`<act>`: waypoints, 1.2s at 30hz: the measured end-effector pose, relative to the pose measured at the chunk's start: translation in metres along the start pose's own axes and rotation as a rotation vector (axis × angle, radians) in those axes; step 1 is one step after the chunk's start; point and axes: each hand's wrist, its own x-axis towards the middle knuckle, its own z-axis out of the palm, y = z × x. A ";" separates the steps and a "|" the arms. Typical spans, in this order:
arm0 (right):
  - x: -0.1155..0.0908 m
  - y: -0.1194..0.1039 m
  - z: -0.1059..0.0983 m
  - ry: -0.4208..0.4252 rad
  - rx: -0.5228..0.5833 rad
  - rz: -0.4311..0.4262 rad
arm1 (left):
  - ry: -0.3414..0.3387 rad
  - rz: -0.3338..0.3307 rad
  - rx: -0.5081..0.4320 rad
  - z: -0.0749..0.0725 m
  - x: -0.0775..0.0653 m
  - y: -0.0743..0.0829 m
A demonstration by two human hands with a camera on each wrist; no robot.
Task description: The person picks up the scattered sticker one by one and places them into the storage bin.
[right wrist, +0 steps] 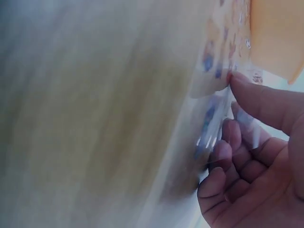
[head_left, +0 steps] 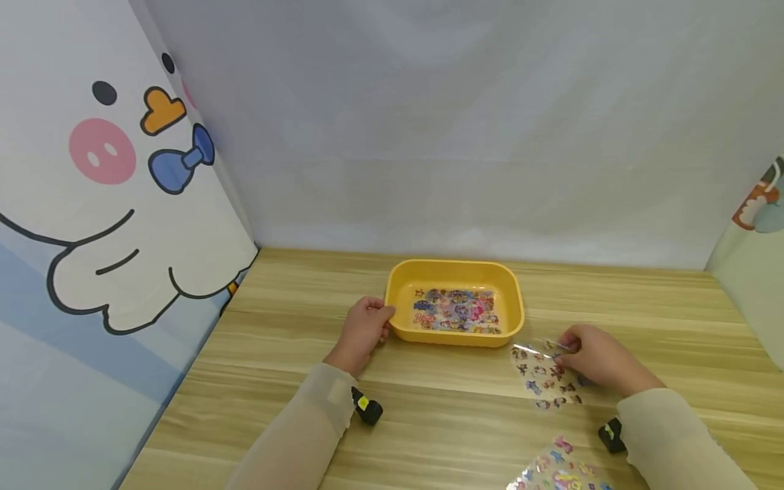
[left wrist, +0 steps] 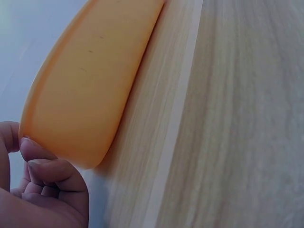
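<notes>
A yellow plastic tray stands on the table, with clear sticker sheets lying flat in it. The left hand pinches the tray's left rim between thumb and fingers; in the left wrist view the tray's outer wall rises beside the fingers. To the right of the tray, the right hand pinches the edge of a transparent sticker sheet printed with small figures. In the right wrist view the thumb and fingers of the right hand hold the bent clear sheet close to the tray.
Another sticker sheet with colourful prints lies at the table's front edge, partly cut off by the frame. The wood-grain table meets a pale curtain at the back. A cartoon-printed cloth hangs at the left.
</notes>
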 end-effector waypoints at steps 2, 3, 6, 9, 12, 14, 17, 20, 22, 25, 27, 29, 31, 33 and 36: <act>-0.001 0.002 0.000 -0.010 0.047 -0.002 | -0.002 -0.003 -0.001 0.000 0.000 0.000; -0.002 0.003 0.000 -0.016 0.075 -0.010 | -0.002 -0.003 0.000 -0.001 0.000 0.000; -0.004 0.005 -0.002 -0.040 0.192 -0.022 | -0.001 -0.002 0.006 -0.001 0.000 0.001; -0.006 0.008 -0.005 -0.073 0.306 -0.030 | -0.001 -0.003 0.012 -0.001 -0.001 0.001; -0.009 0.011 -0.009 -0.098 0.398 -0.015 | -0.002 -0.002 0.016 0.000 -0.001 0.001; -0.010 0.013 -0.011 -0.109 0.436 -0.009 | -0.004 -0.004 0.016 0.000 -0.001 0.001; -0.011 0.014 -0.013 -0.078 0.444 -0.007 | -0.006 -0.009 0.015 -0.001 0.000 0.002; -0.012 0.012 -0.015 -0.021 0.413 -0.002 | -0.006 -0.014 0.012 -0.001 0.001 0.001; -0.013 0.010 -0.017 0.000 0.398 -0.006 | -0.005 -0.011 0.009 -0.001 0.002 0.001; -0.014 0.008 -0.019 0.001 0.401 -0.028 | -0.003 -0.006 0.005 -0.001 0.002 0.000; -0.015 0.008 -0.020 0.001 0.413 -0.044 | -0.003 -0.006 0.003 -0.001 0.002 0.000; -0.014 0.010 -0.019 0.014 0.427 -0.048 | -0.001 -0.009 0.003 -0.001 0.002 0.000; -0.014 0.012 -0.019 0.033 0.448 -0.036 | 0.000 -0.009 0.005 -0.001 0.001 0.000; -0.014 0.014 -0.020 0.051 0.475 -0.011 | 0.001 -0.008 0.008 -0.001 0.001 0.000; -0.015 0.017 -0.021 0.068 0.522 0.012 | 0.002 -0.003 0.010 -0.001 0.002 0.000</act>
